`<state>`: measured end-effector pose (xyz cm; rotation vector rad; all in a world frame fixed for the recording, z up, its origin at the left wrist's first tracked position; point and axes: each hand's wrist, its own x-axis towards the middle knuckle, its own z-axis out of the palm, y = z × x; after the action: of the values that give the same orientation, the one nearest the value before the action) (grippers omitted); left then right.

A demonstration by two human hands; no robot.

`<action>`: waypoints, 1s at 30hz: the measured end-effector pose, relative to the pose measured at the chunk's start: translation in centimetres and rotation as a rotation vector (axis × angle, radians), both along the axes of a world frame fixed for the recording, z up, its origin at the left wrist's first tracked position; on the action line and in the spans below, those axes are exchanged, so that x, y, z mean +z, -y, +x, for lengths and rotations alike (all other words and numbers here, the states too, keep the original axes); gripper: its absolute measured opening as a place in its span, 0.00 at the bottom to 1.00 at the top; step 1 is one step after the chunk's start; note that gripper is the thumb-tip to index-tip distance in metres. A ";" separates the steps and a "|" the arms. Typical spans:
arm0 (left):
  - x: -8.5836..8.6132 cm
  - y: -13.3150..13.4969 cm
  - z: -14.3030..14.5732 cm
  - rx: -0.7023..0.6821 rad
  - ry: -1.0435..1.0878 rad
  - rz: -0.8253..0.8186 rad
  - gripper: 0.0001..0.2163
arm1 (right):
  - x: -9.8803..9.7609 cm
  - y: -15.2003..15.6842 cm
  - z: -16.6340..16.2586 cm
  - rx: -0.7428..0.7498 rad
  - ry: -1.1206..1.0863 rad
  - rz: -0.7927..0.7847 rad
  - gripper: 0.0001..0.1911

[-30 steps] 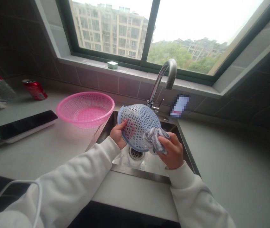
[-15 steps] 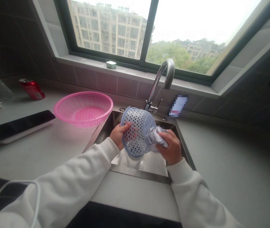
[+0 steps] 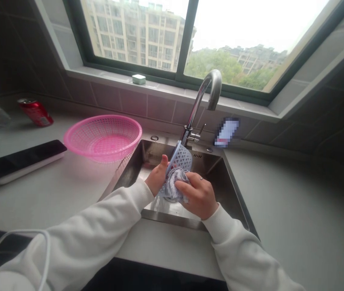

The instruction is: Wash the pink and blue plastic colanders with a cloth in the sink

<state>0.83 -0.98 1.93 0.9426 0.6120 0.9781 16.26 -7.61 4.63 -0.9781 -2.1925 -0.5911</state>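
Over the steel sink (image 3: 220, 178) I hold a pale blue lattice basket (image 3: 181, 158), now turned edge-on toward me. My left hand (image 3: 157, 178) grips its near rim with fingers curled. My right hand (image 3: 198, 196) is closed on a grey cloth (image 3: 172, 186) pressed against the basket's lower side. The cloth and my hands hide most of the basket.
A chrome tap (image 3: 204, 99) arches over the sink. A pink basket (image 3: 103, 136) sits on the counter to the left, with a flat black and white device (image 3: 23, 159) beside it and a red can (image 3: 35, 112) behind. A small white box (image 3: 138, 79) rests on the window sill.
The blue basket has turned from showing its open face to edge-on and dropped lower into the sink. My right hand with the cloth moved left and down against it.
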 end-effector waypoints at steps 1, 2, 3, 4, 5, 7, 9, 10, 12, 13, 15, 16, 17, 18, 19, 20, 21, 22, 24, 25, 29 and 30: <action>0.0 0.1 0.0 -0.042 -0.019 0.027 0.36 | 0.0 -0.1 0.1 -0.017 -0.016 0.000 0.05; 0.1 0.3 0.0 -0.076 -0.045 0.057 0.36 | 0.1 -0.1 0.3 -0.032 -0.036 0.001 0.05; 0.2 0.4 0.1 -0.096 -0.078 0.088 0.35 | 0.1 -0.2 0.6 -0.047 -0.059 0.001 0.06; 0.3 0.6 0.0 -0.105 -0.110 0.121 0.34 | 0.1 -0.3 1.0 -0.066 -0.086 0.000 0.07; 0.5 0.8 0.0 -0.111 -0.143 0.158 0.34 | 0.1 -0.5 1.5 -0.088 -0.118 -0.003 0.08; 0.9 1.1 -0.2 -0.127 -0.211 0.238 0.34 | 0.1 -1.0 2.8 -0.145 -0.187 -0.009 0.10; 1.3 1.4 -0.4 -0.156 -0.272 0.309 0.36 | -0.1 -1.6 4.1 -0.217 -0.253 -0.014 0.12; 1.5 1.5 -0.5 -0.169 -0.293 0.331 0.36 | -0.2 -2.0 4.8 -0.251 -0.286 -0.016 0.13; 1.7 1.8 -0.5 -0.189 -0.294 0.330 0.37 | -0.2 -2.4 5.8 -0.305 -0.351 -0.020 0.14; 1.6 1.9 -0.4 -0.198 -0.279 0.311 0.37 | -0.2 -2.5 6.1 -0.317 -0.372 -0.019 0.14; 1.3 2.0 -0.2 -0.213 -0.240 0.255 0.37 | 0.0 -2.4 5.9 -0.300 -0.374 -0.013 0.12; 1.0 1.9 -0.1 -0.215 -0.219 0.227 0.37 | 0.1 -2.1 5.5 -0.271 -0.353 -0.011 0.11; 0.7 1.8 0.0 -0.210 -0.198 0.206 0.37 | 0.3 -1.8 4.9 -0.233 -0.323 -0.007 0.10; 0.4 1.7 0.1 -0.195 -0.175 0.189 0.38 | 0.4 -1.4 4.1 -0.189 -0.287 -0.008 0.09; 0.1 1.6 0.2 -0.173 -0.148 0.176 0.38 | 0.5 -1.0 3.2 -0.140 -0.250 -0.015 0.08; 0.0 1.4 0.3 -0.145 -0.117 0.164 0.37 | 0.5 -0.6 2.3 -0.089 -0.211 -0.029 0.07; -0.1 1.3 0.4 -0.126 -0.074 0.146 0.37 | 0.5 -0.3 1.4 -0.038 -0.174 -0.047 0.06; -0.1 1.1 0.4 -0.112 -0.026 0.121 0.37 | 0.4 0.0 0.6 0.006 -0.140 -0.070 0.05; 0.1 0.9 0.3 -0.107 0.073 0.047 0.37 | 0.1 0.4 -0.6 0.066 -0.081 -0.109 0.05; 0.3 0.9 0.3 -0.103 0.107 0.012 0.38 | 0.0 0.5 -1.0 0.081 -0.056 -0.122 0.05; 1.0 0.6 0.0 0.024 0.082 0.003 0.29 | -0.3 0.6 -1.1 0.084 0.035 -0.115 0.04; 1.1 0.6 0.0 0.068 0.067 0.013 0.27 | -0.3 0.7 -1.0 0.078 0.046 -0.101 0.04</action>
<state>0.80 -1.57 3.07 0.9019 0.5847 1.0715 15.29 -8.28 4.36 -0.9340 -2.3090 -0.4744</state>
